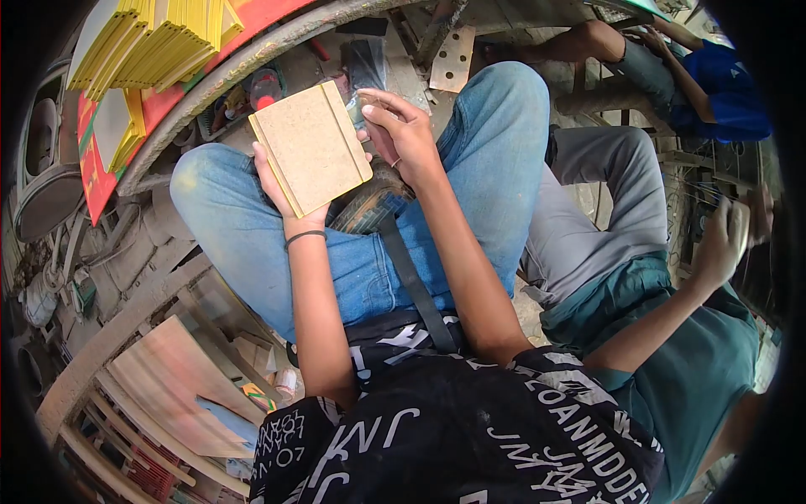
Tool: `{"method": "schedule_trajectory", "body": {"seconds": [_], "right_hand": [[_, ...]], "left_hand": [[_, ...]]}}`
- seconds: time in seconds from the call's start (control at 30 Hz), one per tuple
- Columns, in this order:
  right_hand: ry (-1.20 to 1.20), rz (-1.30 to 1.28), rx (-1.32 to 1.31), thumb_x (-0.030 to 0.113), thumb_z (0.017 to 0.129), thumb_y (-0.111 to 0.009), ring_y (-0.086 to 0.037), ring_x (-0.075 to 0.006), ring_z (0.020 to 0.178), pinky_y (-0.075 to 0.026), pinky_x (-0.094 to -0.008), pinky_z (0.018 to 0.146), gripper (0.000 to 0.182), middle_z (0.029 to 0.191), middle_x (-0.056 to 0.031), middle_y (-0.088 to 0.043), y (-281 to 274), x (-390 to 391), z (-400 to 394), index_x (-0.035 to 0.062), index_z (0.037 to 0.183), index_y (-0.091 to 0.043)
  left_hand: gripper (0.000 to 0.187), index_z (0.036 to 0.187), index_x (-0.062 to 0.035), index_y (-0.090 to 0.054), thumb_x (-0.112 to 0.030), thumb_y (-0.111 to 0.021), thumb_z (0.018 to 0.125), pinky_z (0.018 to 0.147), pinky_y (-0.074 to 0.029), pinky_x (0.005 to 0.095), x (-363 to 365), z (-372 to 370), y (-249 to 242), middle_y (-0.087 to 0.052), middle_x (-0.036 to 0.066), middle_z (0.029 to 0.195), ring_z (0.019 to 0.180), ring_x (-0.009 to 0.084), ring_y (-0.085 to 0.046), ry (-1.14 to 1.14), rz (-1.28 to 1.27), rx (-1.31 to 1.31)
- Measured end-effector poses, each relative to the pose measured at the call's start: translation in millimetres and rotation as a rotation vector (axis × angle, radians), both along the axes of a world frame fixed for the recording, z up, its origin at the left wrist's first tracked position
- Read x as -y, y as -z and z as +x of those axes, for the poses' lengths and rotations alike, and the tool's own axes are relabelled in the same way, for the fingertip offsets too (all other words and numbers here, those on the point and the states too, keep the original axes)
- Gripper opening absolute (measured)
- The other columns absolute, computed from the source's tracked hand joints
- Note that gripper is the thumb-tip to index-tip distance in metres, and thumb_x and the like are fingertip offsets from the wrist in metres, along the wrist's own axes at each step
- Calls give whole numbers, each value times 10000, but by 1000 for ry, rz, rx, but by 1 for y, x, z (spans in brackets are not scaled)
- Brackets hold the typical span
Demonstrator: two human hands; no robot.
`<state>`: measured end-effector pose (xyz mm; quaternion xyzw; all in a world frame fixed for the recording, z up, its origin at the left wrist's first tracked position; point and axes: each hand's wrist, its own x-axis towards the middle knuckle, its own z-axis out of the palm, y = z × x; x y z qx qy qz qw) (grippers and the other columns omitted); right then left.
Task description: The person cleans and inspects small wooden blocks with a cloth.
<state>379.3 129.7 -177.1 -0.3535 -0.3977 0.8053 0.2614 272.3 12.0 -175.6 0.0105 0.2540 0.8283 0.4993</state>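
Observation:
A flat, light brown board point(311, 149) with thin yellow edges and a dark line near each of two sides rests in my left hand point(273, 183). The fingers of that hand wrap round the board from beneath, with a thumb at its left edge. Just right of the board is my right hand point(401, 130), its fingers bent and its thumb near the index finger. A thin, reddish-brown piece point(382, 141) shows between the fingers and palm of my right hand. Part of that piece is hidden.
Stacks of yellow-edged boards point(159, 46) lie on a red table point(92, 181) at the upper left. A board with holes point(452, 59) is beyond my knees. A co-worker in green point(663, 336) sits close at the right; another person in blue point(714, 84) is farther off.

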Motion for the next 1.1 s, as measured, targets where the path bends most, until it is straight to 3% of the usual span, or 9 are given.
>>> {"method": "schedule_trajectory", "body": {"seconds": [0.13, 0.2, 0.23, 0.3, 0.47, 0.83, 1.03, 1.1], "right_hand": [[4, 9, 22, 41, 876, -610, -578, -66, 625, -393, -178, 461, 281, 812, -29, -618, 1, -1, 1, -16, 1151, -616], [0, 10, 30, 38, 874, -611, -573, -59, 627, -390, -176, 462, 277, 819, -28, -620, 0, -1, 2, -15, 1145, -620], [8, 1, 43, 36, 871, -614, -572, -64, 638, -408, -181, 482, 273, 836, -33, -622, 0, -1, 2, -17, 1139, -622], [14, -3, 48, 35, 868, -617, -571, -68, 648, -426, -186, 501, 270, 853, -39, -623, 0, -1, 0, -20, 1133, -625], [40, 16, 26, 40, 866, -623, -585, -106, 698, -506, -222, 609, 269, 915, -57, -617, 0, 0, -1, -16, 1130, -626], [41, 17, -4, 38, 872, -618, -549, -78, 711, -475, -218, 607, 283, 881, -25, -592, 10, 0, 0, -7, 1152, -615], [52, 51, -19, 13, 862, -618, -532, -73, 719, -466, -214, 621, 284, 888, -30, -600, 8, 0, -1, -20, 1144, -617], [54, 50, -14, 9, 860, -619, -530, -73, 711, -465, -214, 618, 282, 894, -33, -604, 3, 0, 0, -24, 1140, -618]], "left_hand": [[790, 1441, -116, -297, -643, -425, 866, 852, -406, 721, -1, -1, 4, -397, 217, 1399, 1150, 492, -492, -45, -20, 3], [837, 1472, -167, -256, -686, -422, 836, 891, -315, 765, 1, 0, 3, -311, 218, 1463, 1186, 610, -380, 15, -59, -11], [837, 1472, -167, -256, -686, -422, 836, 891, -315, 765, 1, 1, 3, -311, 218, 1463, 1186, 610, -380, 15, -55, -13], [780, 1423, -98, -314, -639, -421, 871, 836, -421, 715, 3, 0, 4, -409, 212, 1382, 1152, 473, -494, 45, 12, 30], [795, 1414, -77, -315, -643, -425, 867, 811, -432, 712, 2, 1, 1, -427, 231, 1354, 1099, 510, -513, 21, -7, 20], [792, 1408, -70, -323, -637, -438, 868, 815, -444, 687, 4, 2, 1, -448, 239, 1332, 1062, 521, -531, 19, -20, 86], [769, 1399, -65, -337, -623, -435, 878, 830, -440, 683, 7, 0, 6, -460, 232, 1323, 1059, 501, -537, 23, 170, 320], [743, 1389, -90, -373, -628, -441, 880, 925, -435, 586, 6, -3, 10, -454, 169, 1352, 1163, 379, -508, -47, -99, 17]]}}
